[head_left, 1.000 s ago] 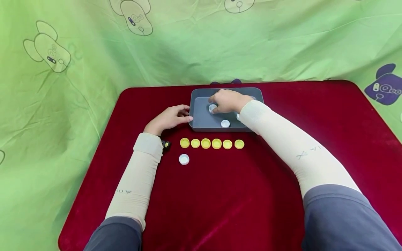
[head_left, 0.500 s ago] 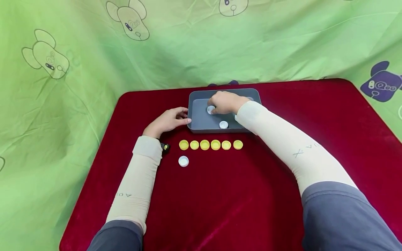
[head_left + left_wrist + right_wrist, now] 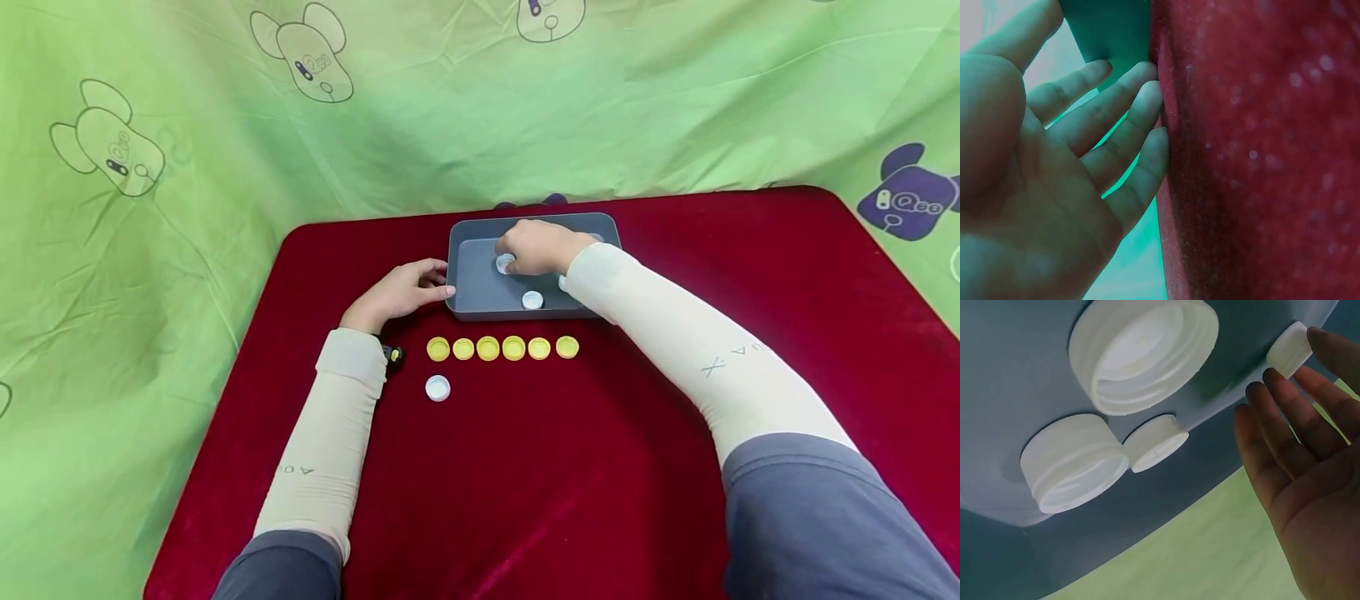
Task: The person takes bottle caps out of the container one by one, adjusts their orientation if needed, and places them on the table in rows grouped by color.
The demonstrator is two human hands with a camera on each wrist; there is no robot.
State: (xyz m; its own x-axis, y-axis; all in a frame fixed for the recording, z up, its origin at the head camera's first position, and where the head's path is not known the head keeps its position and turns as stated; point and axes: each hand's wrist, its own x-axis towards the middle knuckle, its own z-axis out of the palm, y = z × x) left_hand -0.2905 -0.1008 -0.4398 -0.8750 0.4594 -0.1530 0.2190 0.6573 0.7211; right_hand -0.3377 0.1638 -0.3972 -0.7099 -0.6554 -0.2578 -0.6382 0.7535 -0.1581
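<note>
"Starting with the right hand, what has it got?"

"A white cap, pinched between thumb and fingertips inside the grey tray. Whether it's lifted off the tray floor, I can't tell."

"And the left hand?"

"Just outside the tray, at its left wall. The fingers are spread and gently bent, with the thumb by the near left corner. So the white cap lies to that hand's right, over the wall."

"Anything crowding the right hand?"

"A second white cap sits by the near wall, closer to the person than the fingers are. Another shows partly past the right cuff. From the right wrist I count three besides the pinched one, two of them so close I can't say whether they touch."

"What about edges?"

"The tray walls stand up around the fingers, and the right forearm crosses above the near right corner. The far wall is just beside the table's far edge, with green fabric rising behind."

"Room to move?"

"Six yellow caps make a side-to-side row in front of the tray, slightly apart from each other. A loose white cap lies just this side of the row's left end. Beyond that, the red tabletop spreads wide toward the person and off to the right."
</note>
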